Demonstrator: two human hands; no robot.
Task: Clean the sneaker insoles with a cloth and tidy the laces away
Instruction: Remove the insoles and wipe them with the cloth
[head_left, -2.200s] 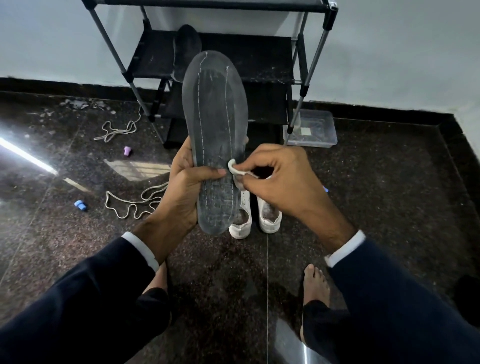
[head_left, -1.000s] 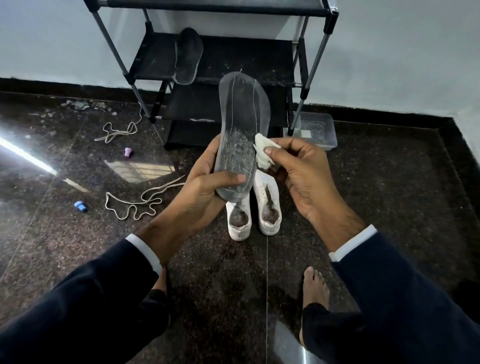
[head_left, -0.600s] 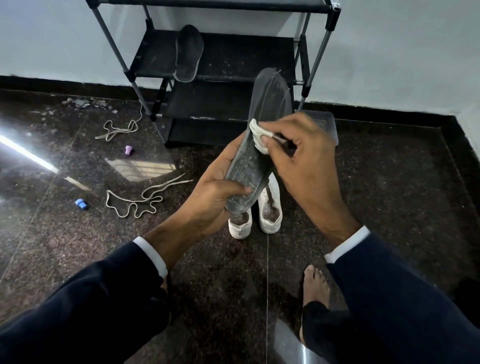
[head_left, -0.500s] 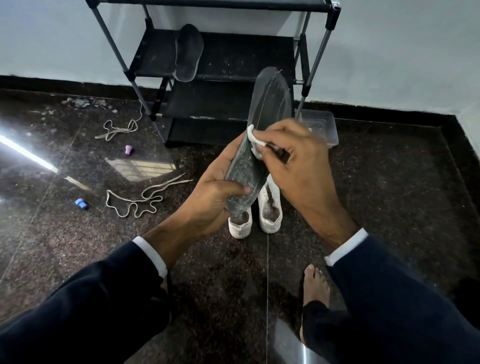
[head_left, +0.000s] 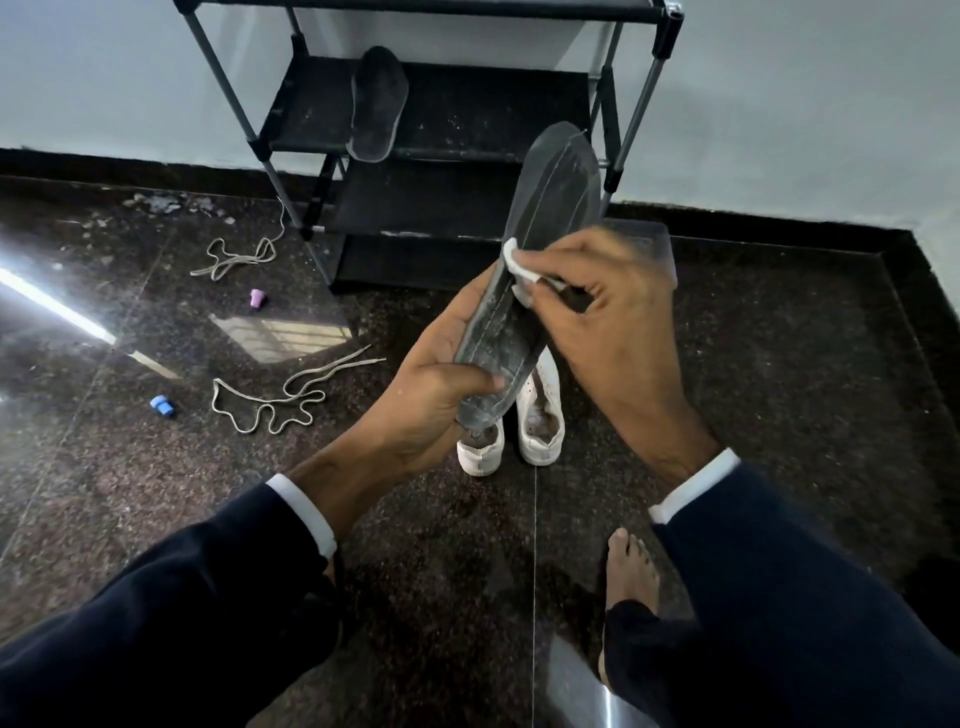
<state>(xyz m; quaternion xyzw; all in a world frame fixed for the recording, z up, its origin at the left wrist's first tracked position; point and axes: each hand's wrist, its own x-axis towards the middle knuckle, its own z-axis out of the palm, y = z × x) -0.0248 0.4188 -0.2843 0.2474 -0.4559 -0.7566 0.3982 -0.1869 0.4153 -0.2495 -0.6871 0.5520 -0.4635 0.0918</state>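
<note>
My left hand (head_left: 434, 387) grips the heel end of a grey stitched insole (head_left: 550, 208), which tilts up and to the right. My right hand (head_left: 605, 322) pinches a small white cloth (head_left: 517, 262) against the insole's middle. A second dark insole (head_left: 376, 104) lies on the middle shelf of the black shoe rack (head_left: 467, 124). Two white sneakers (head_left: 537, 421) stand side by side on the floor below my hands. One loose lace (head_left: 275, 400) lies on the floor to the left, another lace (head_left: 239, 257) further back by the rack's leg.
A clear plastic box (head_left: 649, 244) sits by the rack's right leg, partly behind my right hand. A purple cap (head_left: 256, 298) and a blue cap (head_left: 162, 405) lie on the dark stone floor. My bare foot (head_left: 631, 566) is at the lower right.
The insole has turned from upright and facing me to tilted right and lower. My right hand with the cloth has moved onto its middle and shifted slightly down along it.
</note>
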